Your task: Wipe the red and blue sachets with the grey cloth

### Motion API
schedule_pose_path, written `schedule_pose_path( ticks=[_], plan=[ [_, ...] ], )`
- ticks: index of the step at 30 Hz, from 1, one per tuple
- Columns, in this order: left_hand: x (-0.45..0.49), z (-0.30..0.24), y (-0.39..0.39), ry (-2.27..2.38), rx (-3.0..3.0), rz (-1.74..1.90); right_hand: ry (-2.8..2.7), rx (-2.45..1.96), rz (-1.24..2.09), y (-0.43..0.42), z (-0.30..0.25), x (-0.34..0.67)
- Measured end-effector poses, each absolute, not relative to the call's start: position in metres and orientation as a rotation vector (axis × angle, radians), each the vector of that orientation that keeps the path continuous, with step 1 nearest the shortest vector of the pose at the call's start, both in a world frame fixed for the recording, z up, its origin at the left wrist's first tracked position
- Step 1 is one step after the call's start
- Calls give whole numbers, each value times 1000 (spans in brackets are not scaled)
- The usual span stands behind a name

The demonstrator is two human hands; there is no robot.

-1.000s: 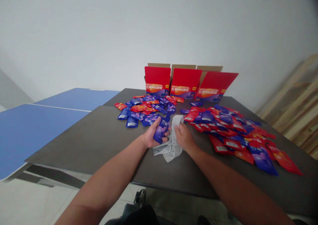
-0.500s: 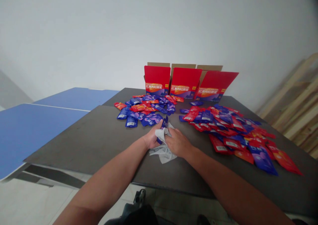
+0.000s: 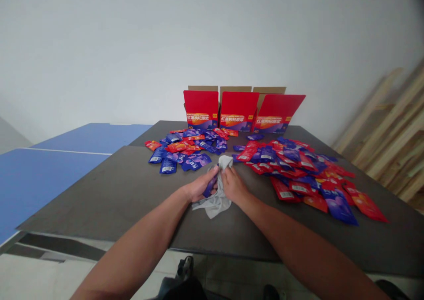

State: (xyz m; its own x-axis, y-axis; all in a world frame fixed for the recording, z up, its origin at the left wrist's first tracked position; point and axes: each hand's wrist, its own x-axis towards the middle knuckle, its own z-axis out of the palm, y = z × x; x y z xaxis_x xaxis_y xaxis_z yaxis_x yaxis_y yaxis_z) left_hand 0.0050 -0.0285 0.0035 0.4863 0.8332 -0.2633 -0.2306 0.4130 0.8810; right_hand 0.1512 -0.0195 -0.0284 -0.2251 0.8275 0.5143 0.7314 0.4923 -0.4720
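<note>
At the near side of the dark tabletop, a grey cloth bunched between two hands.
The left hand curls closed on a blue sachet, pinning it against the cloth; the right hand grips the upper fold, both forearms angled inward (sachet piles lie just beyond).

Dark table — red and blue sachets, grey cloth, three cartons
</note>
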Motion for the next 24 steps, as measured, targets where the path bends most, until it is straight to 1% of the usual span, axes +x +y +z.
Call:
schedule_pose_path(
  ticks=[4,8,15,20,24],
  plan=[
    [-1,2,-27,765,869,757,-1949,-1356,287,-16,-30,150],
    [-10,3,-21,668,644,748,-1986,-1389,331,-15,-26,149],
    [-17,13,-15,526,431,1109,-2125,-1436,317,-16,-20,146],
    [-14,27,-18,642,468,1273,-2122,-1440,312,-17,-18,143],
    [4,57,-8,864,551,1316,-2126,-1429,353,-17,-17,143]
  ],
)
